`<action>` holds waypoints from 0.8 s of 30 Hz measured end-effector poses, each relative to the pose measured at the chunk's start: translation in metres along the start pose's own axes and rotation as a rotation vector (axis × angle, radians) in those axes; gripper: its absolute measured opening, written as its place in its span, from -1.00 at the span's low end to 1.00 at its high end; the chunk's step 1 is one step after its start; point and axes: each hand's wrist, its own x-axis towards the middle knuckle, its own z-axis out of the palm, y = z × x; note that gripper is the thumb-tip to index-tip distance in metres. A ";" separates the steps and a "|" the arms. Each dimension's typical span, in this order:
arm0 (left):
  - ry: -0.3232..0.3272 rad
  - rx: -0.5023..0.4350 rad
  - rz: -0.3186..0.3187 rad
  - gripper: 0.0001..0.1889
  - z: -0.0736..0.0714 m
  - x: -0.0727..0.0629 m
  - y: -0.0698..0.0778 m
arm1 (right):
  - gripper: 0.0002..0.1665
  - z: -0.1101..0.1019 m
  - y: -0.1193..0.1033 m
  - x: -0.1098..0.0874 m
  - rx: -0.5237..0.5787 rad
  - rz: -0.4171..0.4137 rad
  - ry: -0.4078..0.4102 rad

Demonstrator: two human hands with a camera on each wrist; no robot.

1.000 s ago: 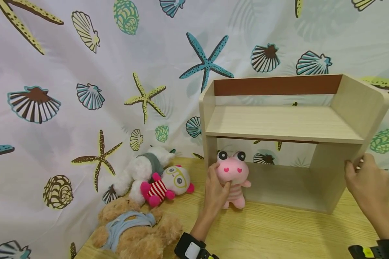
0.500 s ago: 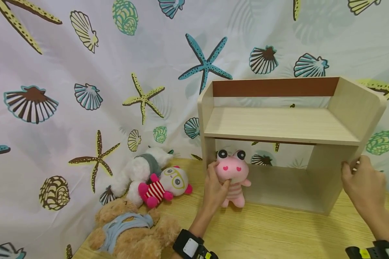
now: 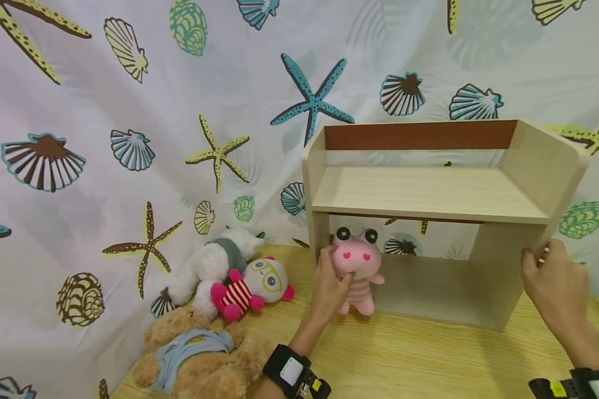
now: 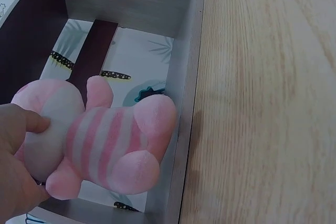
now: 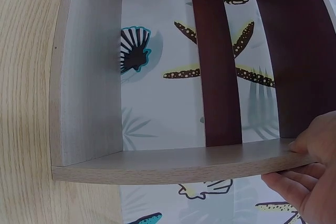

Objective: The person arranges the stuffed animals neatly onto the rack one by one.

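My left hand point(image 3: 328, 285) grips a pink plush toy point(image 3: 358, 260) by its head, at the left of the shelf's lower opening. The toy has big black-and-white eyes, heart nostrils and a striped belly. In the left wrist view the thumb presses its pale chin and its feet point(image 4: 155, 116) point toward the bottom board. My right hand point(image 3: 556, 277) holds the front edge of the right side panel of the wooden shelf point(image 3: 429, 191). The right wrist view has the thumb inside that panel point(image 5: 210, 163) and the fingers outside.
Left of the shelf, a brown teddy bear point(image 3: 199, 360) in a blue top, a panda plush in a pink striped outfit point(image 3: 252, 285) and a white plush point(image 3: 214, 260) lie on the wooden table point(image 3: 404, 360). A shell-and-starfish cloth point(image 3: 259, 83) hangs behind.
The toy and left hand have risen very slightly against the shelf. The whole head view has shifted a little; the right hand keeps its hold on the side panel.
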 end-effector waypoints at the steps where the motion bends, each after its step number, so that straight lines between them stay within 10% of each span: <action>1: -0.003 0.002 0.004 -0.34 0.000 0.001 0.000 | -0.58 0.000 0.000 0.000 0.000 -0.002 0.002; 24: 0.006 0.078 0.029 -0.40 0.008 0.016 0.000 | -0.64 -0.004 0.004 0.001 0.052 -0.027 -0.017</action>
